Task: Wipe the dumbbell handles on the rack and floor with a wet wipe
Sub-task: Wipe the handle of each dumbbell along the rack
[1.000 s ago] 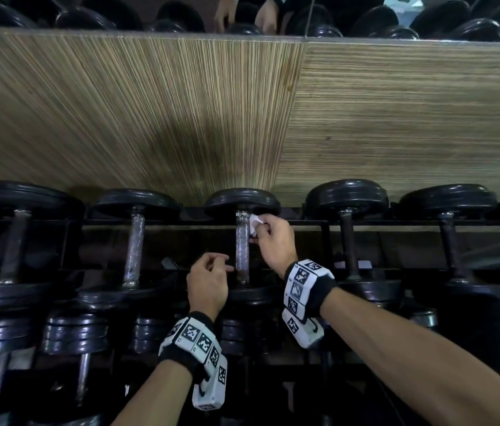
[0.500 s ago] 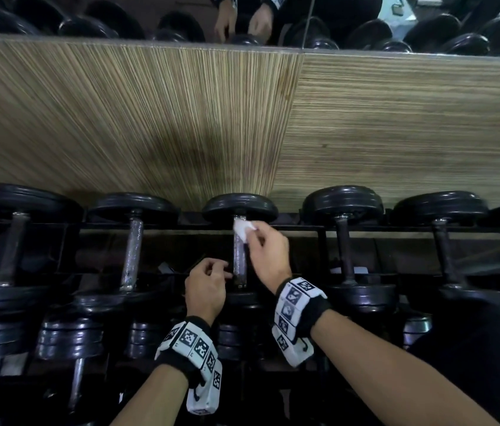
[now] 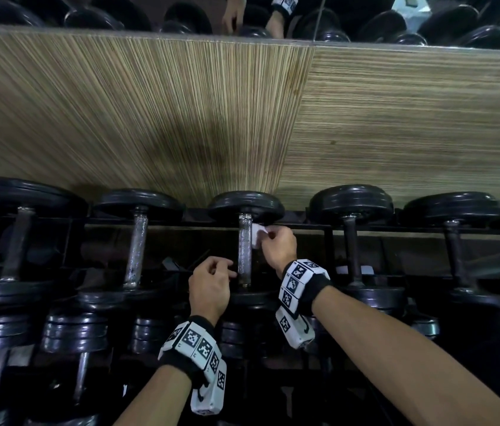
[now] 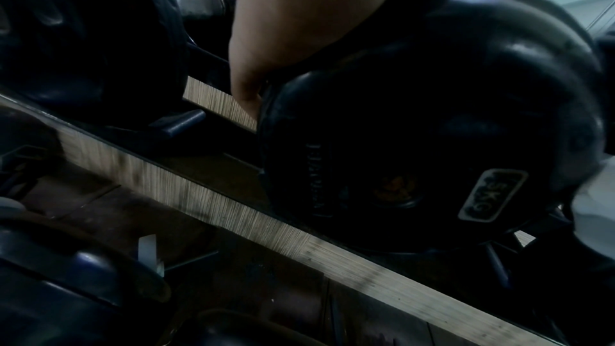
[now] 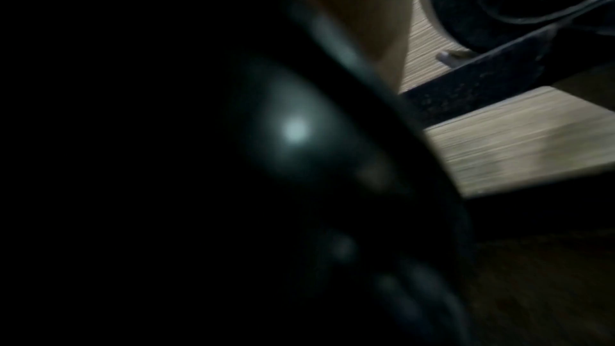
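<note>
A big round black dumbbell weight (image 5: 292,157), dark and blurry, fills the left side. A bit of the right hand (image 5: 362,7) shows at the top. A striped light wood panel (image 5: 519,141) and a black metal rack bar (image 5: 482,83) sit on the right.

Black steel rack (image 3: 328,238), tiered. Top tier: row of black dumbbells resting across the front and rear rails, handles running front to back. Left three have bare metal handles (image 3: 136,247), the two on the right (image 3: 351,250) dark ones. Middle dumbbell (image 3: 245,207) sits on the same rails; its near head is marked 5KG (image 4: 492,194). Lower tier (image 3: 73,333): more dumbbells, mostly in shadow. Rack stands against a wood-grain wall panel (image 3: 181,118).
</note>
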`<act>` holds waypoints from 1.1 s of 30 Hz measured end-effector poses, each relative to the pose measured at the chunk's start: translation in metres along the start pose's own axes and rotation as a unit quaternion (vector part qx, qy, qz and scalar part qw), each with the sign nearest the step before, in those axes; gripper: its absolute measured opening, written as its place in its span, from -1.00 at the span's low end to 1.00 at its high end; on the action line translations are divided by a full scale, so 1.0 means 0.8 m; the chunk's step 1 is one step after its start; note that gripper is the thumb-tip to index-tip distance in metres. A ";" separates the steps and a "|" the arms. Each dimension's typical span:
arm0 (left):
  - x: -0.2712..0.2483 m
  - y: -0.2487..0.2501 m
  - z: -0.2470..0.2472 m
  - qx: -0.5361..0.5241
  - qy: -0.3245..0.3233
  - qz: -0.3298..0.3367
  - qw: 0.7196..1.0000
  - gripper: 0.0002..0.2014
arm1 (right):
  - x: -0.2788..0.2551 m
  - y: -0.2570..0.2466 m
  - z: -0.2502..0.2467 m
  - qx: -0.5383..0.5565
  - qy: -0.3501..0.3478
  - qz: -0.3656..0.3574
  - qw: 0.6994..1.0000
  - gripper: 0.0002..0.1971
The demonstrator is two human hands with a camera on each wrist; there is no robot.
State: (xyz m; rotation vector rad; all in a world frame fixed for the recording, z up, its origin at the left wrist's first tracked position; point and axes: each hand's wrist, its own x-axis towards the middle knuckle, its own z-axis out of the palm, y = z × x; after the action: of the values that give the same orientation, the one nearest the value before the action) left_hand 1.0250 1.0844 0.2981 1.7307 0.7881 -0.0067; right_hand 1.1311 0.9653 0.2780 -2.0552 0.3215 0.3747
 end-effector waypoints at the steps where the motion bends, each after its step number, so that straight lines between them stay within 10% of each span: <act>1: 0.000 0.000 0.000 -0.002 0.002 0.001 1.000 -0.73 | -0.001 -0.006 0.002 0.018 -0.019 -0.020 0.999 -0.79; 12: 0.001 -0.003 0.001 0.006 0.009 0.000 1.000 -0.75 | -0.030 -0.015 -0.002 -0.005 0.054 -0.173 0.984 -0.81; 20: 0.002 -0.003 -0.001 0.025 0.004 -0.003 1.000 -0.76 | -0.056 -0.039 -0.016 -0.081 -0.068 -0.246 0.963 -0.74; 26: -0.001 0.003 -0.002 0.004 0.000 -0.009 1.000 -0.70 | -0.031 -0.012 -0.030 0.036 0.072 -0.087 0.993 -0.78; 33: -0.001 0.001 -0.002 -0.004 0.002 -0.013 1.000 -0.73 | -0.013 -0.024 -0.007 0.008 -0.053 -0.024 0.998 -0.81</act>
State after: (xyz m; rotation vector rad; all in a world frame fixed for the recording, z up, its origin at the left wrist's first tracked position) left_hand 1.0246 1.0854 0.2996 1.7134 0.8135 -0.0182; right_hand 1.1294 0.9705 0.3003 -2.0152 0.2098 0.4485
